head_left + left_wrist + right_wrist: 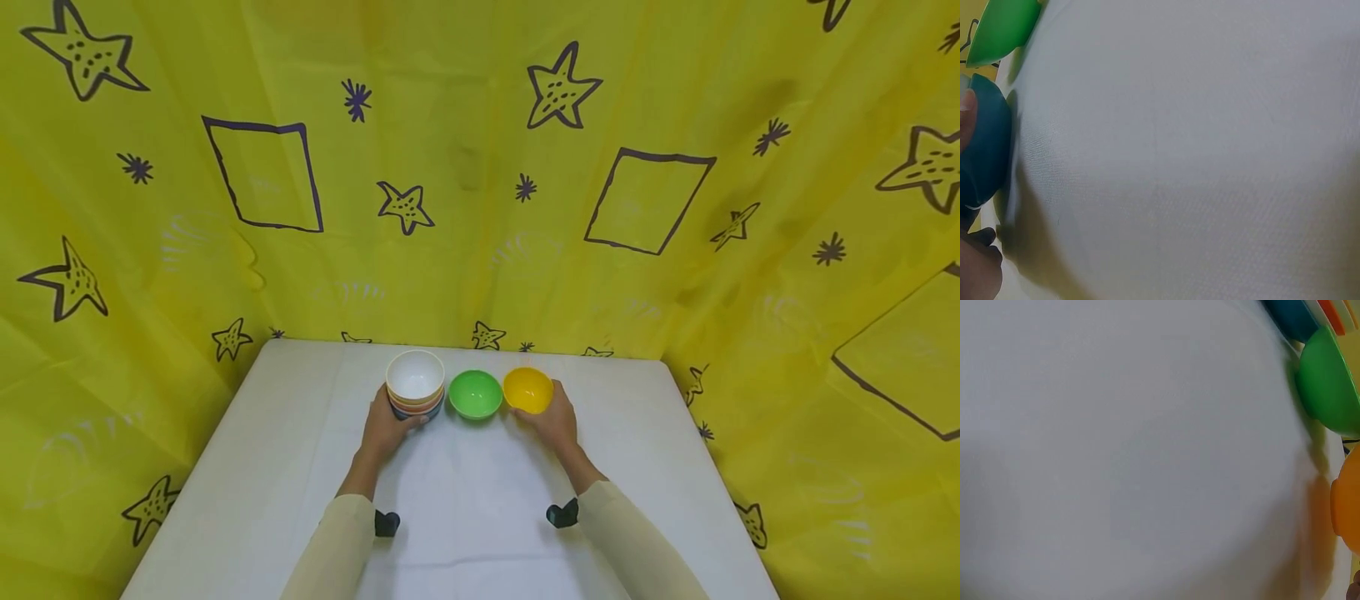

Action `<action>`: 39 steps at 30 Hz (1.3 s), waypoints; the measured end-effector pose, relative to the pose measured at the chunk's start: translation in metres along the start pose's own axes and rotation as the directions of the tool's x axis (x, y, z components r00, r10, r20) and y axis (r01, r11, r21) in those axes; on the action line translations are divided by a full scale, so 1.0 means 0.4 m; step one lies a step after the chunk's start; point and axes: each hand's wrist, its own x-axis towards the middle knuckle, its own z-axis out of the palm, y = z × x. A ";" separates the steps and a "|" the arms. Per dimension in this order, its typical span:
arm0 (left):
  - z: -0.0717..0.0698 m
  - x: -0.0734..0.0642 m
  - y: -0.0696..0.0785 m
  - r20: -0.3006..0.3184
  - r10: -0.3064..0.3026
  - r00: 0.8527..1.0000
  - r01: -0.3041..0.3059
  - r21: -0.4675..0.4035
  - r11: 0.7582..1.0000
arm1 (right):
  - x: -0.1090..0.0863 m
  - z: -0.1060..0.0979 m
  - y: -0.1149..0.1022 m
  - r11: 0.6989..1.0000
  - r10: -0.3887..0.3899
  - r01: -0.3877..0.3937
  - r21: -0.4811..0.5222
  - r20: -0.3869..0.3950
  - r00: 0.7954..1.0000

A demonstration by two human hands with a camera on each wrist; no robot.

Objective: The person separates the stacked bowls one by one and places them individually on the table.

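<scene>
Around a stack of bowls at the table's far side, my left hand curls its fingers and thumb. A white bowl tops the stack, with orange-toned rims below it and a dark blue bowl at the bottom. Just right of the stack sits a green bowl, untouched by either hand. My right hand grips a yellow-orange bowl from its right side, close beside the green one. In the right wrist view this orange bowl shows its base near the cloth; whether it touches, I cannot tell.
A white cloth covers the table. Yellow curtains with drawn stars and frames hang behind it and along both sides. Dark wrist devices show at the left sleeve and the right sleeve.
</scene>
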 end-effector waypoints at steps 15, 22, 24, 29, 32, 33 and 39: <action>-0.005 0.000 0.002 0.016 0.014 1.000 -0.014 -0.004 1.000 | -0.029 0.004 0.031 0.998 0.055 -0.055 0.006 0.005 0.998; -0.003 0.001 0.000 0.018 0.010 1.000 -0.010 0.000 1.000 | -0.034 0.005 0.035 0.999 0.050 -0.049 0.016 -0.007 0.999; -0.004 0.000 0.001 0.018 0.010 1.000 -0.010 -0.002 1.000 | -0.036 0.005 0.034 0.998 0.055 -0.055 0.015 -0.003 0.999; -0.005 -0.002 0.007 0.020 0.016 1.000 -0.016 -0.006 1.000 | -0.034 0.006 0.023 0.998 0.061 -0.061 -0.001 0.002 0.998; -0.006 -0.002 0.008 0.019 0.018 1.000 -0.017 -0.009 1.000 | -0.023 0.011 0.010 0.999 0.037 -0.037 -0.010 -0.016 0.999; -0.006 -0.002 0.008 0.019 0.016 1.000 -0.016 -0.009 1.000 | -0.018 0.013 0.003 1.000 0.023 -0.024 -0.013 -0.022 0.999; -0.006 -0.003 0.007 0.018 0.008 1.000 -0.008 -0.007 1.000 | 0.004 0.034 -0.055 0.997 -0.074 0.074 -0.039 -0.018 0.997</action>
